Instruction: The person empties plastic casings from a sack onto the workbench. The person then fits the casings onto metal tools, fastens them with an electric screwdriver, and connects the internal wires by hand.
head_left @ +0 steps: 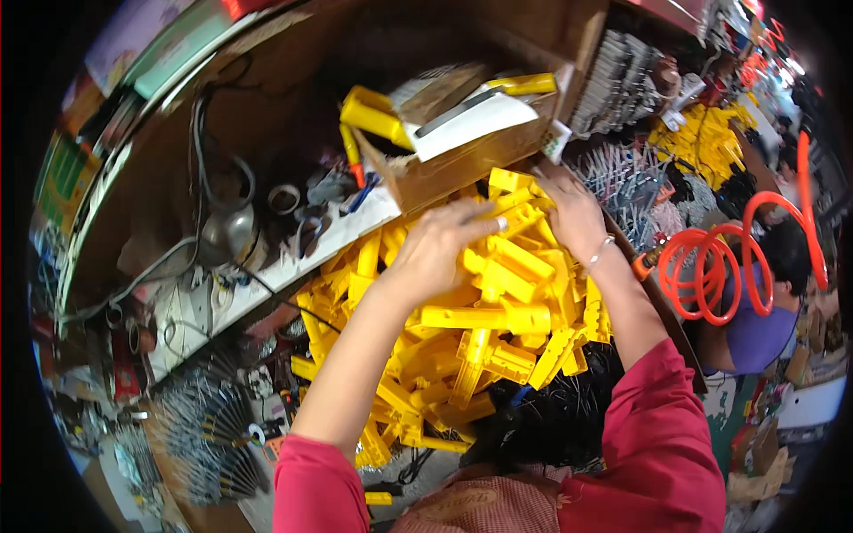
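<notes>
A big heap of yellow plastic parts (462,338) fills the middle of the bench. My left hand (440,249) rests on top of the heap, fingers curled over a long yellow piece (511,218) near its far end. My right hand (573,213) lies on the same far edge of the heap, fingers pressed on the yellow parts beside a cardboard box (462,164). A bracelet sits on my right wrist. Both sleeves are red.
The cardboard box holds yellow handles and a white sheet. An orange coiled hose (720,258) hangs at the right, above another person in a purple top (755,329). Grey metal parts (622,178) lie behind the heap, dark wire pieces (551,417) in front, cables and clutter at the left.
</notes>
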A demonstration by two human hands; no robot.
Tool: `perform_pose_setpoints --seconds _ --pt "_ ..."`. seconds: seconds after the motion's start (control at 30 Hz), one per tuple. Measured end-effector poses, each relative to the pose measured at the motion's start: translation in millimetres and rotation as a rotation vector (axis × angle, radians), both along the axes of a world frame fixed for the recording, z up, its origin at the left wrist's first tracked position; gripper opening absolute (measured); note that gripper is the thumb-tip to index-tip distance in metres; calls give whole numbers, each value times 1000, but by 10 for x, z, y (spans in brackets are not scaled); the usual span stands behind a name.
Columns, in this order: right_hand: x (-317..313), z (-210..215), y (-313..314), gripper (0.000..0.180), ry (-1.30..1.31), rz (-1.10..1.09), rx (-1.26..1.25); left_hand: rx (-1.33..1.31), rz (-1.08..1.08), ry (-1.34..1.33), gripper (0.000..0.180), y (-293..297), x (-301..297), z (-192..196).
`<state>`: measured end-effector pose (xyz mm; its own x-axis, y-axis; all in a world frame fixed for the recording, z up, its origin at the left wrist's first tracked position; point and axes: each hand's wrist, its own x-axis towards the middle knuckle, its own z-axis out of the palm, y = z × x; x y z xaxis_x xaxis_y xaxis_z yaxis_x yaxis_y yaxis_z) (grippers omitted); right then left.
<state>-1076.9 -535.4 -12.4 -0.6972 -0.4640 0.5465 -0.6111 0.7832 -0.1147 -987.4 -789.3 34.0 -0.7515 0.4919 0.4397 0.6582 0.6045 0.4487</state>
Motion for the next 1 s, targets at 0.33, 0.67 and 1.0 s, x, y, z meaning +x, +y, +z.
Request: perform_pose_setpoints --seconds 0.33,0.67,1.0 --pt "1335 628 331 40 -414 101 -436 -255 405 -8 85 -62 384 -16" --pt "950 -246 -4 58 -35 133 -274 -46 478 191 42 -33 -45 -348" --pt "361 -132 232 60 -170 189 84 -102 572 97 55 -310 498 -242"
